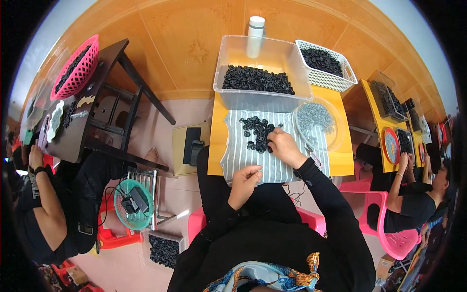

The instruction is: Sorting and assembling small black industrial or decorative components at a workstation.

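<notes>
Apparently I'm picking black ring-like parts (259,128)
My left hand (244,187) pinches together; my right hand (286,148), grip unclear; next probably needs one singled out

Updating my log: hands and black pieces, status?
Right hand at black pieces. Left hand at near edge of striped cloth, grip unclear. Plastic tub beyond pieces.

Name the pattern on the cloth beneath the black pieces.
The cloth has grey and white stripes; head view.
</notes>
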Demonstrator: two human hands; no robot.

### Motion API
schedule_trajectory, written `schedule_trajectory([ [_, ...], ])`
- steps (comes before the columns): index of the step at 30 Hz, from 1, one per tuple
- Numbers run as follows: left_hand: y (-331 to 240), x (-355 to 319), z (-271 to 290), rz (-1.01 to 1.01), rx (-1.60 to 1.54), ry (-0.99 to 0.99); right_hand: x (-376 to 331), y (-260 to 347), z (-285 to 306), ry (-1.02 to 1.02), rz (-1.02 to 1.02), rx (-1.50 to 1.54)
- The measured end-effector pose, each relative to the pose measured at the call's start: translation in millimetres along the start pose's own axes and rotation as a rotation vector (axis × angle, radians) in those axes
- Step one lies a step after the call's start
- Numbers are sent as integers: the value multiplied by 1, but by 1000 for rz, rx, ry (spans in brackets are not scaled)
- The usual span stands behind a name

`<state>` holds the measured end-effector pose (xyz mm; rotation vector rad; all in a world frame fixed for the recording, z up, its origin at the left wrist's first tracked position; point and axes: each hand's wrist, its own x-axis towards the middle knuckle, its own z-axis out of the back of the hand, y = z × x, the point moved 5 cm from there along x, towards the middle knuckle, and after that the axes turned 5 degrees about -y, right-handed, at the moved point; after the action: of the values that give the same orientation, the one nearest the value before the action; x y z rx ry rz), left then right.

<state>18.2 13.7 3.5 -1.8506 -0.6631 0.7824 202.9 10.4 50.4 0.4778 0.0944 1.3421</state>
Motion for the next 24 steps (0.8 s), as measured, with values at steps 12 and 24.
schedule_trajectory([
  [12, 7, 6, 8, 15, -9, -25, -41, 7, 23, -80, -26, 159],
  [24, 9, 4, 7, 44, -16, -47, -53, 26, 8, -62, -135, 125],
])
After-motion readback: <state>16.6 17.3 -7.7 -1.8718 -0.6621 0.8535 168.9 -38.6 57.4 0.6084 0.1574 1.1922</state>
